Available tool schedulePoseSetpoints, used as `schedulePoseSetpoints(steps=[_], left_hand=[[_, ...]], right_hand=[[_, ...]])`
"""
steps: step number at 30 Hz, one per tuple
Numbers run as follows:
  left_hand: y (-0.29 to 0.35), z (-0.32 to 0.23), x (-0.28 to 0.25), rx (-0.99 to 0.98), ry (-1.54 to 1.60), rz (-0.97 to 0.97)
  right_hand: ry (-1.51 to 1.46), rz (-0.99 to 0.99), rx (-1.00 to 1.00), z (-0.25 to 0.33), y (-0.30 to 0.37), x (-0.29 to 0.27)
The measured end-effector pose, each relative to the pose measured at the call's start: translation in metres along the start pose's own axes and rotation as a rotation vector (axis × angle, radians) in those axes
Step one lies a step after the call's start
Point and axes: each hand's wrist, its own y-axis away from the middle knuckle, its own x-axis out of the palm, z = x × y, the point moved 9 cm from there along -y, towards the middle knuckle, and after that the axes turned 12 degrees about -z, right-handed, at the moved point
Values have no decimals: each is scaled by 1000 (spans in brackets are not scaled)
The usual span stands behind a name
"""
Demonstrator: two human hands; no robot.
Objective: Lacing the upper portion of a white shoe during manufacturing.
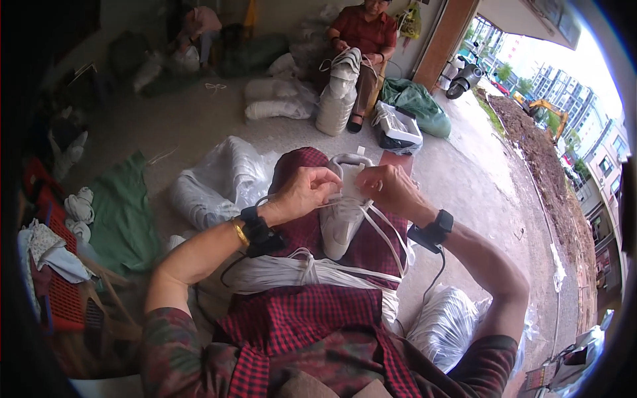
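Note:
A white shoe [338,232] rests on my lap, its toe toward me and its collar facing away. My left hand [310,188] is at the shoe's left side, its fingers pinched on a white shoelace by the eyelets. On the opposite side my right hand [393,190] curls its fingers in at the lacing, also closed on the lace; its fingertips are partly hidden. Loose lace ends hang down to the right of the shoe. Across my thighs, over a red-and-black checked apron [292,315], lies a thick tied bundle of white laces [305,273].
Clear plastic bags [222,179] lie left of my knees, another bag [448,325] by my right hip. A green cloth [123,205] and red basket [63,272] are at left. Ahead, a seated person [365,33] handles laces behind stacked white shoes [337,103], near an open box [398,123].

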Motion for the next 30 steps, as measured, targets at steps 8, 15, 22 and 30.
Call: schedulePoseSetpoints(steps=[8, 15, 22, 30], left_hand=[[3, 7, -2, 113, -92, -65], [-2, 18, -3, 31, -30, -94], [-2, 25, -4, 37, -34, -95], [2, 34, -3, 34, 109, -149]], right_hand=[[307, 166, -76, 3, -6, 19], [384, 144, 51, -14, -15, 33], [346, -64, 127, -9, -11, 18], [24, -15, 444, -33, -4, 28]])
